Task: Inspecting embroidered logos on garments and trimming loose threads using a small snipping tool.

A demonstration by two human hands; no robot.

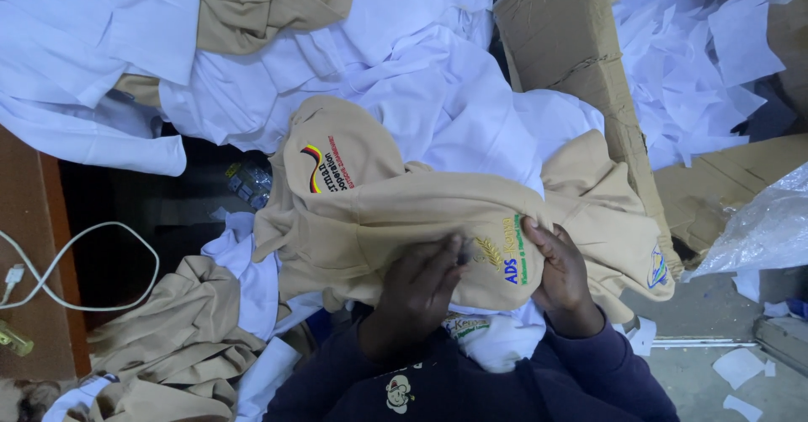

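**Both hands on the embroidered tan garment**

The person has a tan garment (pixel 379 220) bunched in the lap, and both hands are on it. The left hand (pixel 417 291) lies flat across the fabric, fingers together and pressing just left of the small embroidered emblem (pixel 502 258); whether it pinches anything small, I cannot tell. The right hand (pixel 560 270) is curled over the fabric edge just right of that emblem, thumb on top, gripping the cloth. Up and left of the hands, a curved striped badge (pixel 318 169) shows on another fold of the same garment.

By my reading, this is a close check or trimming around the emblem, with the cloth pulled taut between the hands. Any next move calls for keeping that patch flat and turning the garment without losing the fold.

Around the garment, white shirts (pixel 421 77) are heaped beyond it, with more tan pieces (pixel 177 329) piled to its left. A torn cardboard box (pixel 564 43) full of white paper scraps (pixel 699 52) stands to its upper right. Far left, a white cable (pixel 84 262) loops over a reddish wooden surface (pixel 34 287); to the right, clear plastic (pixel 757 228) lies on a grey floor (pixel 715 313).
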